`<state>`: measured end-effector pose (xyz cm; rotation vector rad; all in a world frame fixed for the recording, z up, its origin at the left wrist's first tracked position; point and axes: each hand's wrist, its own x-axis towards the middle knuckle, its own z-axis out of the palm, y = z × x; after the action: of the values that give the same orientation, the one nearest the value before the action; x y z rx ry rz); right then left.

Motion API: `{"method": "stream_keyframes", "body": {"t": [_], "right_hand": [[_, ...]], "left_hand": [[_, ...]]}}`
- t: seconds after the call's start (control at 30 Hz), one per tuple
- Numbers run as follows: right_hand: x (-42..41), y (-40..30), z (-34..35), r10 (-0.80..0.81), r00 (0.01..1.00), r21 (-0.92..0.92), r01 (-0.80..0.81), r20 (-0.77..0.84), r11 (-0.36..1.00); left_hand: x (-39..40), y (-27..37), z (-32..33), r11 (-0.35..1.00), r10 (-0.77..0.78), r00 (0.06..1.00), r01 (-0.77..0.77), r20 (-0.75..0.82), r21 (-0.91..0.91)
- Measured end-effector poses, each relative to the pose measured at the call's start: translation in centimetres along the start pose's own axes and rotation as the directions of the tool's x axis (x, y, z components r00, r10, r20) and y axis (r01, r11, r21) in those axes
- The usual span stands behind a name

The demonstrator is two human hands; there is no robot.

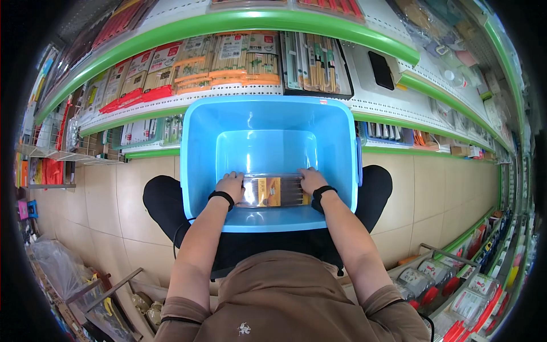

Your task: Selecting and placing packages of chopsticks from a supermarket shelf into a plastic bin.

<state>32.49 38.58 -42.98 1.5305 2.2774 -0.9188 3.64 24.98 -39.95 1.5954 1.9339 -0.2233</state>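
Observation:
A large light-blue plastic storage bin (pixel 267 113) stands between my knees, its opening facing up at me. Inside it, near the wall closest to me, is a flat clear-fronted pack of dark chopsticks (pixel 290 192) with a yellow printed label. My left hand (pixel 230 187) grips the left end of the pack, fingers over its far edge. At the right end, my right hand (pixel 312 180) holds it in the same way. Whether the pack touches the bin's floor cannot be told. Both wrists wear black bands.
Beyond the bin, a white shelf with green edging (pixel 256 90) carries bagged bamboo chopsticks (pixel 228 53), a black display box of chopsticks (pixel 318 64) and a black phone (pixel 381 70). Clear jars with red lids (pixel 431 273) sit behind me on the right. Tiled floor (pixel 141 222) surrounds me.

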Motion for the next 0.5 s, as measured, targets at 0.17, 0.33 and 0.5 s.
{"method": "stream_keyframes", "body": {"t": [0.17,0.33,0.5], "right_hand": [[-0.5,-1.1,-0.3,-0.097,0.995,-0.132,0.098,0.019,0.986],[0.0,-0.4,0.1,-0.155,0.988,-0.112,0.152,-0.011,0.982],[-0.8,-1.5,-0.5,-0.211,0.977,-0.191,0.206,-0.005,0.960]], "left_hand": [[-0.3,0.1,0.0,1.000,-0.008,1.000,0.008,-0.020,0.006],[0.1,0.3,-0.5,1.000,0.015,1.000,-0.015,-0.016,-0.001],[0.2,-0.3,-0.3,0.999,0.051,0.998,-0.051,-0.040,-0.019]]}}
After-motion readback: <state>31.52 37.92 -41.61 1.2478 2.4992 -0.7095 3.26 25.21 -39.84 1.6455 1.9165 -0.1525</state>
